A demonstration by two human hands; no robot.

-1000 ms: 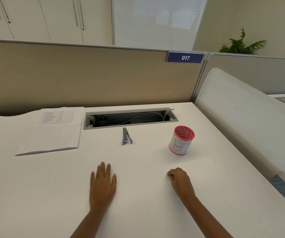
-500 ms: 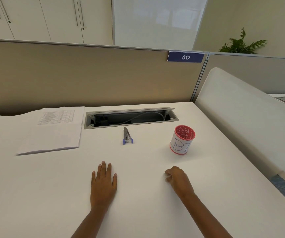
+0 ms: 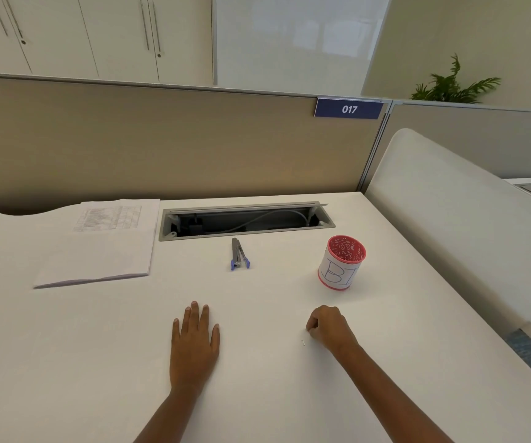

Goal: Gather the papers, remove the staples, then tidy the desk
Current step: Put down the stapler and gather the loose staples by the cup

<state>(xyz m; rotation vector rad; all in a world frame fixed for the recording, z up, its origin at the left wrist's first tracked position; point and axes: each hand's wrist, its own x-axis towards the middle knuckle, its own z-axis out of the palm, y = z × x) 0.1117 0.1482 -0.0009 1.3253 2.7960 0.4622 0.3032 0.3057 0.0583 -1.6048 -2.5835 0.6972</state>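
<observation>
Rested the left hand [image 3: 193, 343] flat, palm down, fingers straight, on the white surface [image 3: 65, 362]. Held the right hand [image 3: 329, 327] closed, fingers curled, fingertips down at the surface; could not tell whether pinching anything so small. Had one tiny loose staple [image 3: 303, 342] lying just inboard of the right hand, near its fingertips but apart from them. Had the papers [image 3: 97, 251] squared in a single stack well ahead and to the left of the left hand, what looked like a staple remover [image 3: 239, 254] ahead between both hands, and a red cup [image 3: 342, 262] just ahead of the right hand. Judged gathering and staple removal done, with tidying in hand: collecting stray staples. Judged the next move to call for a fine fingertip pinch on the flat-lying staple, then a short carry forward, probably to the cup.
</observation>
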